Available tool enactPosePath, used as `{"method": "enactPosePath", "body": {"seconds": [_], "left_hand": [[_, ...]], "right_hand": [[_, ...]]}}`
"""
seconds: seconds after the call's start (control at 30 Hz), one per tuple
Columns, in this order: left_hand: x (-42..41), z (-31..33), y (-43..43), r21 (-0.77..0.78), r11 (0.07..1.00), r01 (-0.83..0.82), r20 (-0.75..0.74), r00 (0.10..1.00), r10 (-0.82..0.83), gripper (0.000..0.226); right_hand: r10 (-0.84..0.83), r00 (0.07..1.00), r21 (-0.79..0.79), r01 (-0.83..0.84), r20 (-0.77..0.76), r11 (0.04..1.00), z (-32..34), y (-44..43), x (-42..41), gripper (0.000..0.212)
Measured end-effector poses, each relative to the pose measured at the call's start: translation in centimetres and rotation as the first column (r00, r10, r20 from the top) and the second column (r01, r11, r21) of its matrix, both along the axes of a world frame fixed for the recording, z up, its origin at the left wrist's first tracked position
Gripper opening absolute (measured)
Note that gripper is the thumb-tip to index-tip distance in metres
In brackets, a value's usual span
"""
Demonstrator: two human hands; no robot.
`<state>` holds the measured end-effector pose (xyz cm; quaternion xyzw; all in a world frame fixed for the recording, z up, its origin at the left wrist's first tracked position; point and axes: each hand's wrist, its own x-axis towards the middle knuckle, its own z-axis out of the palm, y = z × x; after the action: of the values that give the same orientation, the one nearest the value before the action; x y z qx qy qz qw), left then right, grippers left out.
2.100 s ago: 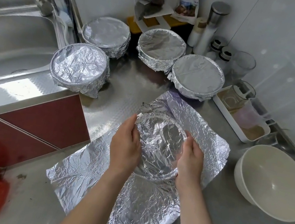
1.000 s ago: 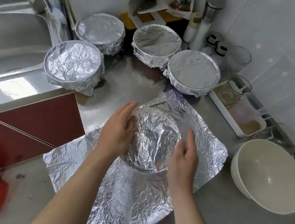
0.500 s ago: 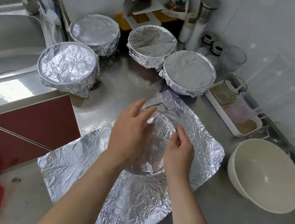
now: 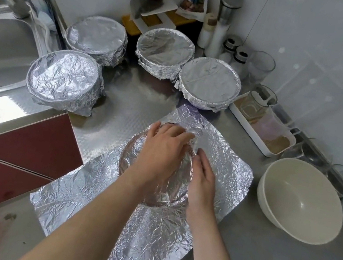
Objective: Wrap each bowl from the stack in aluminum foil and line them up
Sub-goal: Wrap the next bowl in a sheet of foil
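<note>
Head view. Steel desk [image 4: 257, 259] carries everything. Crumpled foil [image 4: 87, 188] lies across its middle, loose flaps spread flat on all sides. Four wrapped bowls [image 4: 209, 81] stand behind it in a rough arc, the leftmost by the sink [image 4: 1, 49]. One bare bowl [image 4: 300, 198] waits at right, apart from the sheet. The bowl [image 4: 134, 153] being worked sits under the foil's middle, hidden except for its round rim showing through.

Hands: left hand [image 4: 162, 151] lies flat over the bowl, fingers fairly straight, pressing foil toward the far rim. Right hand [image 4: 203, 179] rests flat along the right rim, fingers out, gripping nothing.

Judgement: step in hand is moulding foil to the rim.
- Keep one palm down as anchor; steel looks slick and the bowl may slide.
- Work round the rim in short presses, smoothing rather than dragging, since creased foil probably tears easily.
- Far flap looks shorter than the near one; check its reach before folding the flaps.
</note>
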<state>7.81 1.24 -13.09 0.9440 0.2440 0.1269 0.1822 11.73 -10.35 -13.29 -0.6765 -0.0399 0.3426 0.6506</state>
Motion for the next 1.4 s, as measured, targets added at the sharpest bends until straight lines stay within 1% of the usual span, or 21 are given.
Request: {"method": "enactPosePath", "body": {"seconds": [0.07,0.13,0.23,0.33,0.43,0.57,0.7,0.77,0.87,1.0,1.07,1.1,1.13,1.2,1.23,1.27,1.33,1.4], "left_hand": [[0.1,0.0,0.1,0.005,1.0,-0.001,-0.028,1.0,0.001,0.033],[0.2,0.0,0.2,0.003,1.0,0.008,-0.046,0.999,-0.008,0.029],[0.5,0.2,0.2,-0.011,1.0,0.024,-0.088,0.996,-0.025,0.025],[0.8,0.3,0.3,-0.033,0.999,0.026,-0.098,0.995,-0.029,0.024],[0.8,0.4,0.5,-0.077,0.996,0.033,-0.067,0.997,-0.039,0.027],[0.5,0.3,0.7,-0.105,0.993,0.052,0.029,0.998,-0.049,0.035],[0.4,0.4,1.0,-0.166,0.981,0.103,0.088,0.992,-0.089,0.047],[0.3,0.8,1.1,-0.217,0.97,0.111,0.1,0.991,-0.091,0.051],[-0.5,1.9,1.5,-0.29,0.955,0.056,0.134,0.991,-0.018,0.054],[-4.1,2.6,2.7,-0.206,0.965,-0.162,0.185,0.962,0.201,0.043],[-6.3,2.0,2.7,-0.223,0.935,-0.277,0.15,0.938,0.314,0.042],[-7.2,1.7,2.5,-0.279,0.901,-0.331,0.108,0.922,0.372,0.043],[-7.9,1.2,2.2,-0.366,0.851,-0.377,0.062,0.902,0.427,0.043],[-8.8,0.1,1.4,-0.586,0.702,-0.404,0.004,0.865,0.501,0.046],[-8.8,-0.4,1.0,-0.674,0.632,-0.383,0.015,0.848,0.53,0.046],[-8.7,-0.8,0.7,-0.724,0.586,-0.364,0.04,0.826,0.563,0.045],[-8.1,-1.1,0.4,-0.751,0.553,-0.361,0.084,0.779,0.622,0.04],[-7.7,-0.8,0.4,-0.74,0.57,-0.357,0.125,0.759,0.639,0.034]], "right_hand": [[0.034,0.999,-0.006,-0.034,0.005,0.999,0.1,0.1,0.4,0.043],[0.068,0.998,0.007,-0.068,-0.001,0.998,0.1,0.2,0.9,0.039],[0.086,0.996,0.029,-0.086,-0.009,0.996,0.2,0.7,1.4,0.03],[0.104,0.994,0.039,-0.105,0.012,0.994,-0.1,1.0,1.7,0.027],[0.145,0.989,0.056,-0.145,0.0,0.988,-0.3,1.0,1.9,0.031],[0.194,0.981,0.036,-0.194,0.018,0.98,-0.4,0.8,2.1,0.039],[0.221,0.975,0.022,-0.222,0.028,0.975,-0.2,1.3,2.8,0.032],[0.246,0.968,-0.025,-0.245,0.041,0.969,0.0,1.5,2.9,0.031],[0.323,0.94,-0.101,-0.312,0.11,0.945,0.4,1.3,2.8,0.04],[0.371,0.911,-0.135,-0.35,0.181,0.927,0.9,1.0,3.2,0.045],[0.396,0.898,-0.137,-0.375,0.192,0.917,1.1,1.2,3.5,0.044],[0.4,0.897,-0.133,-0.38,0.19,0.915,1.1,1.4,3.5,0.043],[0.397,0.898,-0.123,-0.379,0.188,0.917,1.1,1.6,3.6,0.042],[0.384,0.908,-0.104,-0.371,0.169,0.923,1.2,1.8,3.6,0.04],[0.381,0.911,-0.097,-0.37,0.156,0.924,1.2,1.9,3.6,0.04],[0.382,0.912,-0.093,-0.372,0.148,0.924,1.3,2.0,3.5,0.039],[0.372,0.918,-0.084,-0.363,0.141,0.928,1.3,2.1,3.3,0.035],[0.334,0.933,-0.06,-0.329,0.136,0.942,1.4,2.0,3.1,0.029]]}}
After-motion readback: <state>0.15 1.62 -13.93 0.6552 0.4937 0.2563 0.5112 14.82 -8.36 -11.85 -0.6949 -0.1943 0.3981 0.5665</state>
